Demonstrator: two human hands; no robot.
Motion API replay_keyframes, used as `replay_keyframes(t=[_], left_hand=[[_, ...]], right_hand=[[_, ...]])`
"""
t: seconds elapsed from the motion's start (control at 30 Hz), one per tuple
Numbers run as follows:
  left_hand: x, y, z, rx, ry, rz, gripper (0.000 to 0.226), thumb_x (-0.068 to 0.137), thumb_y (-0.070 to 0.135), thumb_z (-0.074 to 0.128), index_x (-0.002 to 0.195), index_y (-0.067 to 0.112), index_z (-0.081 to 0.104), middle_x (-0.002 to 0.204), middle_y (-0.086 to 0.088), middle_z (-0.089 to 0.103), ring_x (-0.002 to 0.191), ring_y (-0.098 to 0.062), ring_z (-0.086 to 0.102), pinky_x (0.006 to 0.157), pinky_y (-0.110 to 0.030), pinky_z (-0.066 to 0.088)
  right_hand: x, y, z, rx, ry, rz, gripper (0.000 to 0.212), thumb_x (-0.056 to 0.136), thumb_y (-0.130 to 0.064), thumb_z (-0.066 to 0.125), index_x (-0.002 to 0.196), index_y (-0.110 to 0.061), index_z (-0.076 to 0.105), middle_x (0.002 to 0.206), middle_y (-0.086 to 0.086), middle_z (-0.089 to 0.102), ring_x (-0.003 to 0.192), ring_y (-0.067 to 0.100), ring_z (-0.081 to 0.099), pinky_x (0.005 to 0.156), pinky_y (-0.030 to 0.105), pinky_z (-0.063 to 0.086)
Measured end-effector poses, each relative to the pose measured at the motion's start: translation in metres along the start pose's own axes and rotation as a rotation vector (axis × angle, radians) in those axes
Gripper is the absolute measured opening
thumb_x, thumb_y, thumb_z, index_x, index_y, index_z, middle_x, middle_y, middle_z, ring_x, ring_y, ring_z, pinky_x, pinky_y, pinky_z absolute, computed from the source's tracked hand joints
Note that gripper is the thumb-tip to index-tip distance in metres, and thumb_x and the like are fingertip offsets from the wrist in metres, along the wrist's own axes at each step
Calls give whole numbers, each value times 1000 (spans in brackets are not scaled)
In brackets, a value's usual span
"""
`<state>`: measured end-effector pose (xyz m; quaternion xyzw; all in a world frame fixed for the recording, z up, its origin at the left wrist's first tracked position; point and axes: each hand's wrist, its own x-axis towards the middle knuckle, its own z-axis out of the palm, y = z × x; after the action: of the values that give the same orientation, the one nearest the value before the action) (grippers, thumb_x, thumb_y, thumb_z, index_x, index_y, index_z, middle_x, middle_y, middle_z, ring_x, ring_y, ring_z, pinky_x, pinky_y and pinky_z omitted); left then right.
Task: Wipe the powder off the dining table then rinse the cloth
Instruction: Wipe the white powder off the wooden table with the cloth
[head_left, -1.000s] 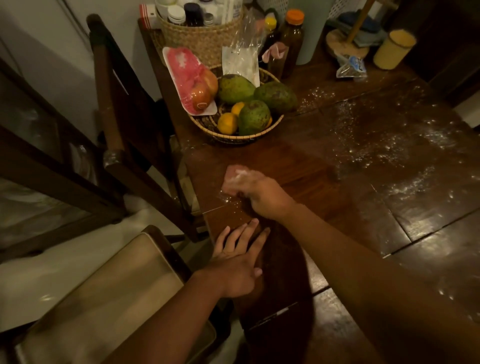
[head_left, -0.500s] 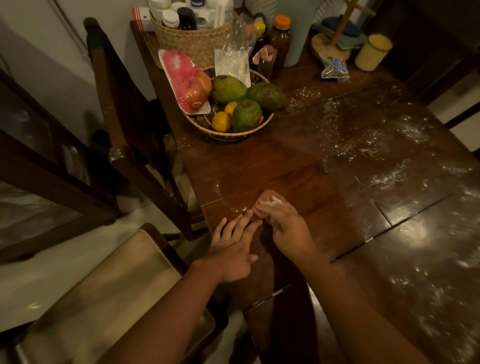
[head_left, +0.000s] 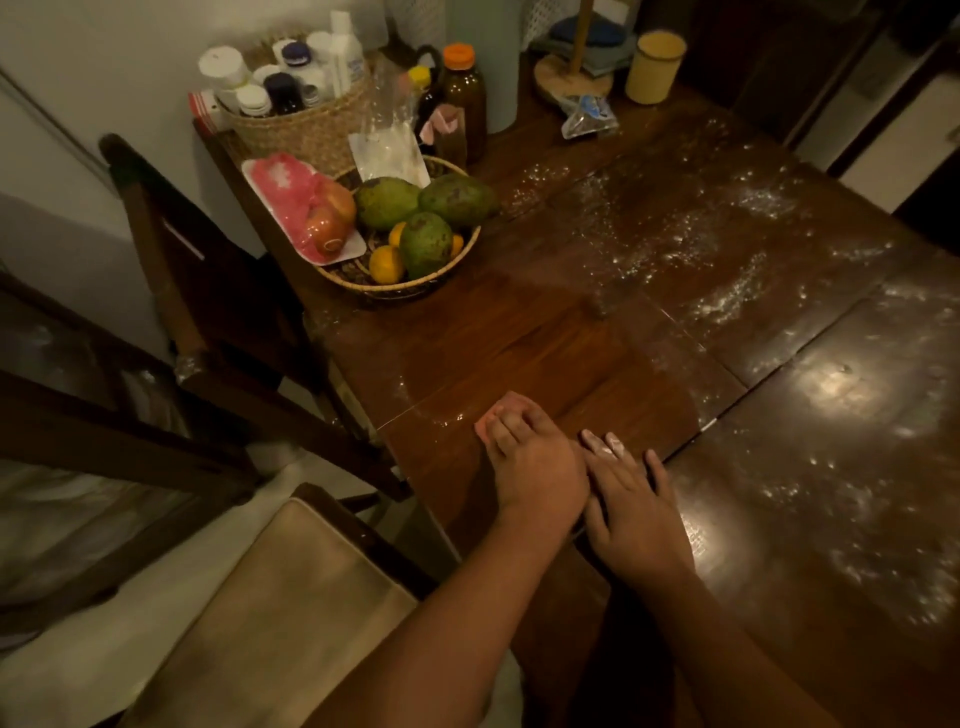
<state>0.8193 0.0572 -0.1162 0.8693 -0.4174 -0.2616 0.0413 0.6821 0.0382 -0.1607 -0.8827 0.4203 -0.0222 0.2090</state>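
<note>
The dark wooden dining table carries white powder across its middle and right side, with a thin trail just left of my hands. My left hand rests near the table's front left edge, its fingers curled over a pink cloth. Only a small edge of that cloth shows past the fingertips. My right hand lies flat beside it, touching it, holding nothing, with powder on its fingertips.
A woven fruit basket stands at the back left, with a basket of bottles behind it. Jars, a yellow cup and a small bag line the far edge. Two chairs stand left of the table.
My right hand dragged the cloth toward me, to the table's edge. The cloth now sits under my left hand's fingers and my right hand lies flat. The view has shifted left.
</note>
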Motion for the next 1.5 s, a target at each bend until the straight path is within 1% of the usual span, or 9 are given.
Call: replay_keyframes(t=[0.13, 0.2, 0.27, 0.33, 0.53, 0.73, 0.97, 1.2, 1.5], left_hand=[[38, -26, -21, 123, 43, 73, 124, 61, 39, 89, 150, 1, 12, 153, -24, 25, 144, -41, 20, 120, -51, 18], [60, -51, -44, 107, 48, 106, 100, 65, 26, 88, 145, 9, 30, 149, -15, 35, 137, -34, 37, 112, -46, 38], [85, -82, -71, -81, 31, 92, 65, 76, 8, 77, 131, 21, 46, 137, -9, 46, 106, -25, 61, 78, -37, 60], [107, -114, -91, -225, 78, 88, 48, 83, 1, 61, 122, 28, 50, 129, -5, 50, 82, -22, 65, 54, -33, 60], [131, -168, -87, -77, 303, 153, 56, 86, 5, 44, 139, 23, 43, 143, -8, 47, 126, -30, 51, 104, -50, 44], [36, -141, -15, -62, 226, 259, 53, 90, 43, 28, 142, 40, 38, 146, 9, 42, 131, -14, 45, 100, -39, 49], [17, -137, -28, -197, -6, 691, 47, 92, 2, 44, 128, 27, 59, 144, 12, 49, 142, -10, 33, 119, -42, 29], [126, -68, -41, -190, 348, 138, 44, 99, 5, 43, 140, 21, 50, 147, -5, 45, 139, -25, 37, 112, -41, 36], [33, -105, -8, -140, -69, 914, 64, 85, -13, 51, 134, 28, 55, 144, 9, 51, 142, -9, 35, 119, -43, 28]], right_hand=[[1, 1, -1, -13, -16, 8, 57, 96, -42, 24, 152, -42, 29, 162, -19, 22, 152, 2, 7, 124, 46, 2], [0, 2, -1, -6, -17, 1, 56, 97, -44, 22, 153, -42, 28, 163, -19, 21, 152, 3, 5, 123, 49, 3], [0, 3, -1, -4, -19, 1, 56, 97, -44, 21, 153, -42, 27, 163, -18, 20, 152, 3, 3, 123, 50, 2], [0, 4, -1, -2, -22, 4, 56, 97, -45, 22, 153, -42, 27, 163, -18, 20, 152, 2, 3, 123, 50, 2], [-1, 3, 0, 20, 2, 3, 56, 97, -44, 25, 153, -40, 30, 162, -16, 24, 152, 4, 7, 123, 52, 6], [-1, 2, 0, 13, 10, 9, 55, 97, -43, 27, 152, -40, 31, 162, -16, 26, 152, 4, 9, 122, 52, 7], [0, 1, 1, 50, 43, 45, 56, 97, -40, 33, 152, -34, 34, 163, -12, 24, 152, 2, 9, 125, 45, 5], [-1, -2, 0, 105, 96, 134, 60, 95, -37, 38, 154, -29, 32, 165, -5, 21, 153, 5, 5, 126, 39, 2], [2, -3, -1, 114, 133, 203, 64, 92, -35, 37, 154, -19, 30, 165, 2, 23, 154, 12, 8, 126, 37, 3]])
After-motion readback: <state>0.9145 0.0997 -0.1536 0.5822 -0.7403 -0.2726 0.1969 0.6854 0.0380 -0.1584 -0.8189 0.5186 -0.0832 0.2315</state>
